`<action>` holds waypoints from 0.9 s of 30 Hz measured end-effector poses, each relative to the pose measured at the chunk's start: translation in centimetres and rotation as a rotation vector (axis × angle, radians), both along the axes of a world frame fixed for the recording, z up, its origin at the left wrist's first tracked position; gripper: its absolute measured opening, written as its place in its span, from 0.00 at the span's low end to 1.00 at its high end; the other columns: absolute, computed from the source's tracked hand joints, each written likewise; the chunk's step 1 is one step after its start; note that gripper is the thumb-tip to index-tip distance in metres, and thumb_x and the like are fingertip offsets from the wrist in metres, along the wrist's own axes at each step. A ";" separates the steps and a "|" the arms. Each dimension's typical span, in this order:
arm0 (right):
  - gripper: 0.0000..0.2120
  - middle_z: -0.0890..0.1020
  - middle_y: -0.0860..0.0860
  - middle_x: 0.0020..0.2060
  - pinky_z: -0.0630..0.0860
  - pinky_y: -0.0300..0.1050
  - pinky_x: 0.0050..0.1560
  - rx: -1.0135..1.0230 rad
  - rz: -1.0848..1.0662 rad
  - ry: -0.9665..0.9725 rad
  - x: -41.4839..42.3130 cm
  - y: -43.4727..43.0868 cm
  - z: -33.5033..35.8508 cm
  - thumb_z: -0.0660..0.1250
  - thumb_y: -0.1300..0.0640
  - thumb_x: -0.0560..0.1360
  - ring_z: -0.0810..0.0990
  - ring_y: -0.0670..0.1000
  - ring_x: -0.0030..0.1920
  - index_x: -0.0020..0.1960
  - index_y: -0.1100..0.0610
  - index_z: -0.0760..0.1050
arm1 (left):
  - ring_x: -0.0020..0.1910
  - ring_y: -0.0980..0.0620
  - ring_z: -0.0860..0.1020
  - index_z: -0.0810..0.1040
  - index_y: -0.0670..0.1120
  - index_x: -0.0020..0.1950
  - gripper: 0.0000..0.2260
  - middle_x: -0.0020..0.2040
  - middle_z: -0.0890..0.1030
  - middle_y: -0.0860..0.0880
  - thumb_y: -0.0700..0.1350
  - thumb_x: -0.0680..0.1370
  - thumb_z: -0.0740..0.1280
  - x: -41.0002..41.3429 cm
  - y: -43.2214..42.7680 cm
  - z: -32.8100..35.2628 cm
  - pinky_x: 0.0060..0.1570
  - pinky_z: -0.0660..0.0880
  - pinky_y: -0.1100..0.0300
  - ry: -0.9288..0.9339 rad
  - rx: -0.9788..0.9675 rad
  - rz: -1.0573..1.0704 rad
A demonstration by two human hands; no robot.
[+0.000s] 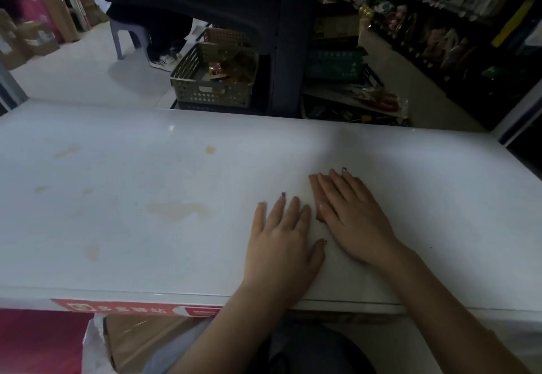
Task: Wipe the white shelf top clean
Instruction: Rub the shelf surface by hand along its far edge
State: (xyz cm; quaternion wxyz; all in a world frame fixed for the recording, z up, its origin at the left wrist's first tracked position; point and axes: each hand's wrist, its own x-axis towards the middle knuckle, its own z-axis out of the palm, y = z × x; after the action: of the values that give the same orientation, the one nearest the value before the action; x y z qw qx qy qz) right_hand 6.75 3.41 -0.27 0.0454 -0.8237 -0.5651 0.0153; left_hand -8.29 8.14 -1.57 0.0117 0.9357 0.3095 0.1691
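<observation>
Left hand and right hand lie flat, fingers straight, holding nothing, on the white shelf top. Yellowish stains lie left of them. Red label beside the left forearm: writing inverted, illegible.

red label, upside-down characters, unreadable

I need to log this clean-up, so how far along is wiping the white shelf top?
Done: nothing visible. The shelf top carries yellowish stains, a large stain left of the hands and a small spot farther back. In hand: nothing. The left hand and right hand lie flat on the surface, with no cloth in view. Left: the whole wipe.
</observation>
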 end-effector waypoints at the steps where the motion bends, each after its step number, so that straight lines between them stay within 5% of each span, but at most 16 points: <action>1: 0.40 0.44 0.48 0.76 0.35 0.44 0.73 0.000 0.001 -0.003 -0.3 -0.3 0.0 0.24 0.38 0.66 0.38 0.48 0.75 0.76 0.49 0.39 | 0.60 0.45 0.76 0.79 0.44 0.59 0.25 0.59 0.80 0.45 0.56 0.72 0.54 -0.5 0.4 0.2 0.58 0.70 0.40 0.007 0.003 0.007; 8: 0.39 0.42 0.47 0.75 0.36 0.46 0.73 0.038 0.030 0.019 -2.6 -2.3 -0.4 0.14 0.34 0.63 0.34 0.44 0.72 0.70 0.48 0.32 | 0.70 0.45 0.66 0.71 0.44 0.67 0.29 0.68 0.72 0.44 0.58 0.74 0.48 -3.3 3.0 0.7 0.67 0.61 0.47 0.040 -0.095 0.057; 12: 0.34 0.59 0.53 0.74 0.47 0.50 0.70 0.121 0.046 -0.066 -3.8 -3.2 -1.2 0.27 0.40 0.77 0.54 0.53 0.74 0.75 0.55 0.51 | 0.76 0.52 0.46 0.54 0.49 0.76 0.37 0.77 0.53 0.50 0.62 0.70 0.34 -3.6 3.1 0.4 0.72 0.43 0.54 0.037 -0.178 0.061; 17: 0.30 0.70 0.56 0.68 0.55 0.52 0.67 0.189 0.049 -0.123 -5.2 -4.1 -1.5 0.36 0.45 0.81 0.65 0.56 0.70 0.70 0.58 0.67 | 0.76 0.52 0.46 0.54 0.49 0.76 0.36 0.77 0.53 0.50 0.61 0.71 0.34 -3.6 3.0 0.3 0.72 0.43 0.54 0.026 -0.178 0.074; 27: 0.27 0.69 0.55 0.69 0.57 0.53 0.68 0.237 0.072 -0.122 -7.2 -5.4 -1.5 0.40 0.47 0.81 0.65 0.56 0.70 0.71 0.57 0.66 | 0.76 0.52 0.46 0.54 0.49 0.75 0.36 0.77 0.53 0.50 0.61 0.71 0.34 -3.6 2.9 0.3 0.72 0.44 0.53 0.017 -0.176 0.077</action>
State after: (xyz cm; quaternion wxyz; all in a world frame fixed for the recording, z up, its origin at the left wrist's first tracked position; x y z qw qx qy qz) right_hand -0.40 -1.99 -1.73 0.1073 -0.7911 -0.5938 -0.1003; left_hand -11.87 11.08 -1.28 0.0847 0.9199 0.3588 0.1336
